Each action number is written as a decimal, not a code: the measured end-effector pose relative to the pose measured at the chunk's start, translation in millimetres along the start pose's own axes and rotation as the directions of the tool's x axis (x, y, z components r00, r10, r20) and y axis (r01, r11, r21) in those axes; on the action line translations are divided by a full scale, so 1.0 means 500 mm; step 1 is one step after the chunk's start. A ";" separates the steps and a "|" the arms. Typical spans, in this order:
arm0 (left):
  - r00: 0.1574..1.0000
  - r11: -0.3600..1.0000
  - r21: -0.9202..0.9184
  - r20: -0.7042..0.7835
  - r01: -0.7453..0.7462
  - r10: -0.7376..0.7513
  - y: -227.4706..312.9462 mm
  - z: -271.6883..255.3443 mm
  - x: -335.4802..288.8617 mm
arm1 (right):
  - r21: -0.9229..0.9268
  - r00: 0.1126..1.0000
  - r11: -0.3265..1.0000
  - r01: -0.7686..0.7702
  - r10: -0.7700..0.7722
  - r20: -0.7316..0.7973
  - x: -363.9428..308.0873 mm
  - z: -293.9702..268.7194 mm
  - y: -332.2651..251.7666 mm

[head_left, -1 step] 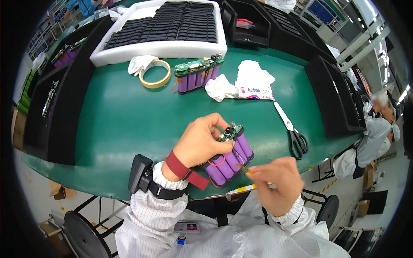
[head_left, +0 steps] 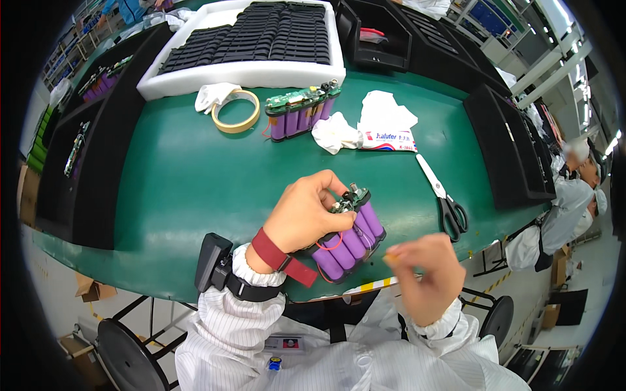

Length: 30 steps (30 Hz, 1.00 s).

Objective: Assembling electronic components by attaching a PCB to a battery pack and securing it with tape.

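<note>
My left hand (head_left: 303, 208) is wrapped over a purple battery pack (head_left: 345, 251), holding it tilted above the green table near its front edge. A green circuit board (head_left: 352, 199) runs along the pack's top, and a thin red wire loops over its side. To the right of the pack, apart from it, my right hand (head_left: 430, 274) is closed in a pinch. A small yellowish piece (head_left: 391, 259) shows at its fingertips, too blurred to name. Farther back stands a second battery pack (head_left: 300, 114), upright with its board on top.
Scissors (head_left: 447, 199) with black handles lie on the green table (head_left: 189, 189) at right. Behind are a tape roll (head_left: 235, 112), a white tube (head_left: 388, 140) and crumpled tissue (head_left: 336, 133). A white foam tray (head_left: 241, 79) holds black parts. Black bins (head_left: 508, 146) flank the table.
My right hand has drawn slightly to the right, away from the battery pack, with the small yellowish piece at its fingertips. My left hand keeps its hold on the pack.
</note>
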<state>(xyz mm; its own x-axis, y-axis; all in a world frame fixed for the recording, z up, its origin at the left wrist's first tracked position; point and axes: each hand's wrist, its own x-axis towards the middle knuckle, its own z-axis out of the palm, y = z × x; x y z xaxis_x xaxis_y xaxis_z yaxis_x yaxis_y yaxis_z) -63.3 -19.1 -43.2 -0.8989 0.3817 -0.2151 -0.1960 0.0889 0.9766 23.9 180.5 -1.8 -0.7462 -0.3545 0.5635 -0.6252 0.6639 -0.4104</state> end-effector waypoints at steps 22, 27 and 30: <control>0.999 0.999 -0.022 -0.025 -0.048 0.047 -0.013 0.003 0.008 | 0.388 0.913 0.842 -0.374 0.408 -0.005 0.029 0.110 0.084; 0.995 0.996 -0.029 -0.053 -0.088 0.086 -0.016 0.003 0.003 | 0.353 0.896 0.836 -0.420 0.443 0.017 0.035 0.069 0.080; 0.996 0.996 -0.039 -0.044 -0.085 0.084 -0.013 0.003 0.001 | 0.461 0.844 0.759 -0.459 0.534 -0.040 0.049 0.036 0.063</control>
<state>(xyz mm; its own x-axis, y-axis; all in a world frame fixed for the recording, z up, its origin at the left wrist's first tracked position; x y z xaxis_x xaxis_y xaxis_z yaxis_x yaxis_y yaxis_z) -61.6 -18.2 -49.8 -0.9286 0.3468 -0.1322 -0.1335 0.0201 0.9908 -18.1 181.0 -14.0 -0.9549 0.0820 0.2852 -0.2379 0.3630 -0.9009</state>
